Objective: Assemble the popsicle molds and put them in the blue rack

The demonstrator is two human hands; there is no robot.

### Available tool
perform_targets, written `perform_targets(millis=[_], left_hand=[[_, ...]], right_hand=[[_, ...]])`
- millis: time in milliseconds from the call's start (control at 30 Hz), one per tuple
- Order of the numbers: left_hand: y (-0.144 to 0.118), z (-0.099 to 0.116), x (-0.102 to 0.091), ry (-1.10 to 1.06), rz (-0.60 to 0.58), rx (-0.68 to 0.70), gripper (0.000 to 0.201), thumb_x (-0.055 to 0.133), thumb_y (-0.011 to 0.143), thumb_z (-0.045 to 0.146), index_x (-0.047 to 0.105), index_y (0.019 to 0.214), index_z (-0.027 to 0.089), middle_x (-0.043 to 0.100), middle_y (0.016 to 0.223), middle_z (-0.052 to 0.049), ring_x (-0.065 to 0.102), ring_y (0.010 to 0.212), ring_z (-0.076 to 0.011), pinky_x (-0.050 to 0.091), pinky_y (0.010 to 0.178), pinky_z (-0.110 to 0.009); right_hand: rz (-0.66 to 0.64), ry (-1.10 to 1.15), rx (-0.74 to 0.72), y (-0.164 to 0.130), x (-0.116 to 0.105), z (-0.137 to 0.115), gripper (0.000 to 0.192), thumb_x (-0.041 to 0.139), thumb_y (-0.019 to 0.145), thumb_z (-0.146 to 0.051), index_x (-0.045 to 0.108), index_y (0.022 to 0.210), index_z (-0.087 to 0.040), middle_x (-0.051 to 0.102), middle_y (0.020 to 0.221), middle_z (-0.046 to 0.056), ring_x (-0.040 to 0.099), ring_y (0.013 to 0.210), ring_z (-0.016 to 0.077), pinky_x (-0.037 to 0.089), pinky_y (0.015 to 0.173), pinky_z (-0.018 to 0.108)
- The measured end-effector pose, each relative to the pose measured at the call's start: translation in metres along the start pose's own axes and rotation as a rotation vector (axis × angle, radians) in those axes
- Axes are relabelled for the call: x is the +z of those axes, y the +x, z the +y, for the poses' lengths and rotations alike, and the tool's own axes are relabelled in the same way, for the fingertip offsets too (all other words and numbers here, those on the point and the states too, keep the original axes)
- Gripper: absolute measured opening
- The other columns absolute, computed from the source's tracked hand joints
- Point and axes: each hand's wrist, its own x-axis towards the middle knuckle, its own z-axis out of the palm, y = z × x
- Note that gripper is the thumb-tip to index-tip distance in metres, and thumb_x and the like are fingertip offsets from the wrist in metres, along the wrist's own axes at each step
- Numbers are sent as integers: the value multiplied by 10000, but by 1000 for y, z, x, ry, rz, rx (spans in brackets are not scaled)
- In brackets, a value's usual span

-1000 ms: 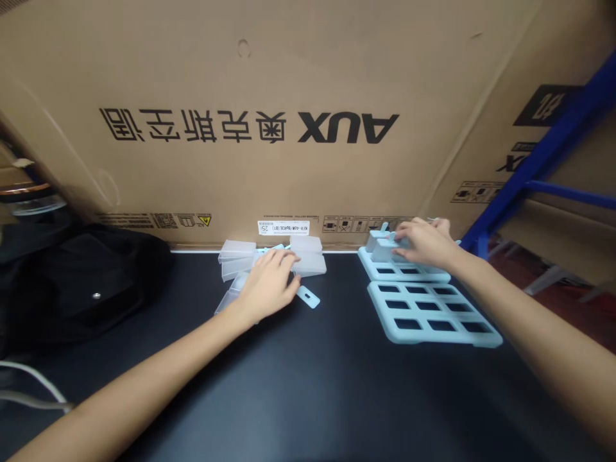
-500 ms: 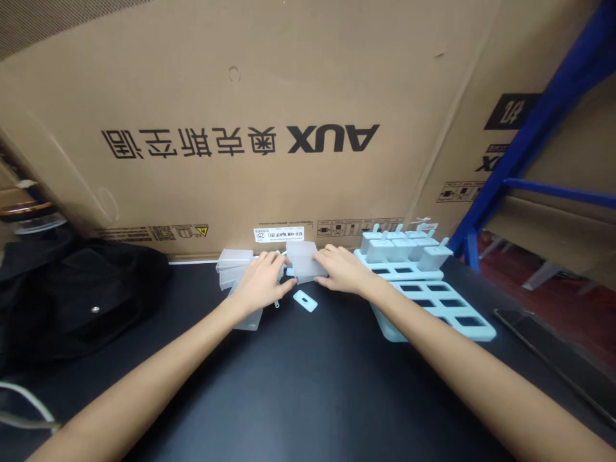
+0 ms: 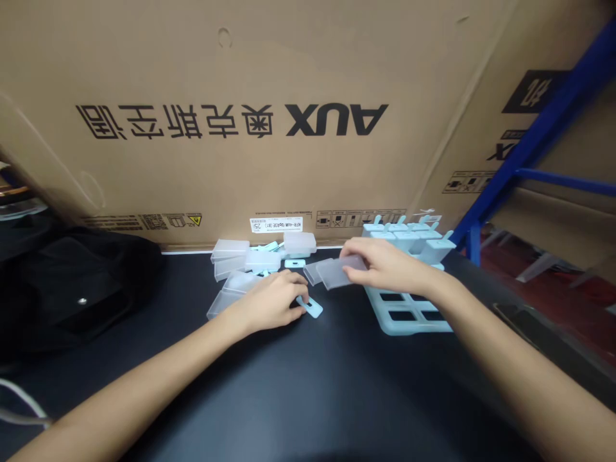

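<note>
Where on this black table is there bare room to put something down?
Bare table lies between the forearms, in front of the left hand and right hand. It is crowded at the back: clear moulds, the small lid, the blue tray.

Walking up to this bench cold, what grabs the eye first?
The huge cardboard box with upside-down AUX lettering fills the whole background. In front of it, on the black table, the right hand holds a frosted plastic mould cup in its grip near a pale blue tray, while the left hand touches a small blue lid.
</note>
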Motion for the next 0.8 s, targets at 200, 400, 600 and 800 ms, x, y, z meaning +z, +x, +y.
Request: perform_targets(millis=[200,400,600,800], left_hand=[[-1,22,22,-457,85,-145,286,720,787,253,492,956,218,656,882,14,637,785,-158,505,694,-264],[-2,19,34,-644,146,-208,466,796,713,270,373,906,233,671,923,17,620,752,-131,540,716,-269],[0,14,38,-683,166,-203,481,808,687,271,391,925,230,673,914,7,627,754,-128,549,709,-268],[0,14,42,-667,204,-145,425,771,713,231,447,989,215,637,864,9,627,760,-129,548,735,-268]], right_hand=[[-215,118,-91,-4,7,-24,84,586,787,-261,586,767,-180,597,742,-20,497,669,109,326,610,247],[-271,152,-140,-1,21,-30,112,525,844,-246,599,823,-164,614,834,19,520,727,129,369,665,262],[-308,155,-138,-6,27,-35,131,498,876,-234,605,922,-173,614,943,55,540,834,161,409,732,274],[-313,139,-117,3,39,-39,201,550,828,-207,597,1018,-163,644,895,50,562,752,151,402,668,255]])
